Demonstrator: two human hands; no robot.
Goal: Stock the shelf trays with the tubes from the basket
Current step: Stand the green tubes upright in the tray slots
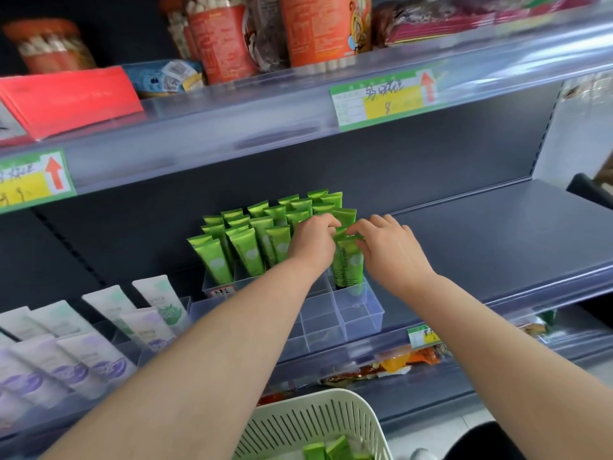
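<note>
Bright even light, glare on the shelf rail (497, 61), overall softness, wide-angle edge bending.

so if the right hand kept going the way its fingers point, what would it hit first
The right hand points left, and its fingertips pinch the top of a green tube. Pushing on, it would likely meet the left hand just beyond, though depth is unclear.
</note>
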